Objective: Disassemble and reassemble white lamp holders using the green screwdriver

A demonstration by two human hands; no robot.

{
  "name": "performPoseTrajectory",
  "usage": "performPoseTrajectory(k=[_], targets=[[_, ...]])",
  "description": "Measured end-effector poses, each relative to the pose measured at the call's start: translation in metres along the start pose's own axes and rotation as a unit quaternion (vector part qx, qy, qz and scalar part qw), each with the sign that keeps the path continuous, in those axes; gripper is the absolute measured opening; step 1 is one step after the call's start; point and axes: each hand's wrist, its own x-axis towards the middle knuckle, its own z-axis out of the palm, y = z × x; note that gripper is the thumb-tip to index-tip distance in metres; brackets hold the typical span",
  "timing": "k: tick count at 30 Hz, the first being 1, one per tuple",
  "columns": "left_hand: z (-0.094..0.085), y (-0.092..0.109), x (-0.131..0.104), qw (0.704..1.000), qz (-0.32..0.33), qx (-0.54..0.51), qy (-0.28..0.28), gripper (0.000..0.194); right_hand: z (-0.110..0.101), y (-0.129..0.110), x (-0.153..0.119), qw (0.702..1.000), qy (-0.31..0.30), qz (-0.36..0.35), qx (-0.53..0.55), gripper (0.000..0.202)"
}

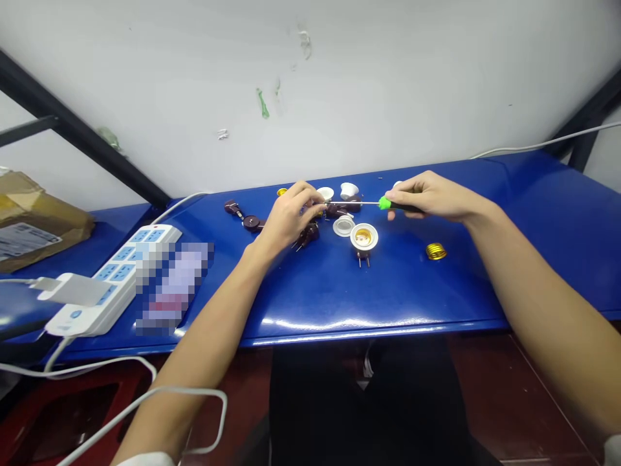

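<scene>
My right hand (427, 195) is closed round the handle of a screwdriver (356, 203) with a green and black grip. The thin shaft points left, level above the table. At the shaft's tip, the thumb and fingers of my left hand (297, 210) are pinched together; whatever sits between them is too small to make out. Below the shaft stands a lamp socket (363, 237) with a white rim, brass inside and two plug pins. A white ring (344, 225) lies beside it. Dark brown plug parts (306, 235) are partly hidden by my left hand.
A brass threaded sleeve (435, 251) lies on the blue table (310, 291) at the right. White cups (348, 189) are at the back. On the left are a white power strip (116, 278), a pixelated object (174, 288) and a cardboard box (43, 217). White cables hang at the front left.
</scene>
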Motion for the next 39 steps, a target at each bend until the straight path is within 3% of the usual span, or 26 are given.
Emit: performPoseTrajectory(k=[16, 25, 39], targets=[[0.0012, -0.0046, -0.0026, 0.998, 0.043, 0.009, -0.052, 0.016, 0.0003, 0.0019, 0.0008, 0.998, -0.012, 0.000, -0.060, 0.054], [0.0047, -0.0058, -0.0032, 0.997, 0.068, -0.011, -0.027, 0.013, 0.0010, 0.0046, 0.0020, 0.998, -0.021, 0.005, -0.054, 0.056], [0.0056, -0.0045, -0.0028, 0.999, 0.034, -0.035, -0.024, 0.010, 0.0005, 0.0071, 0.0031, 0.999, -0.023, 0.007, -0.029, 0.057]])
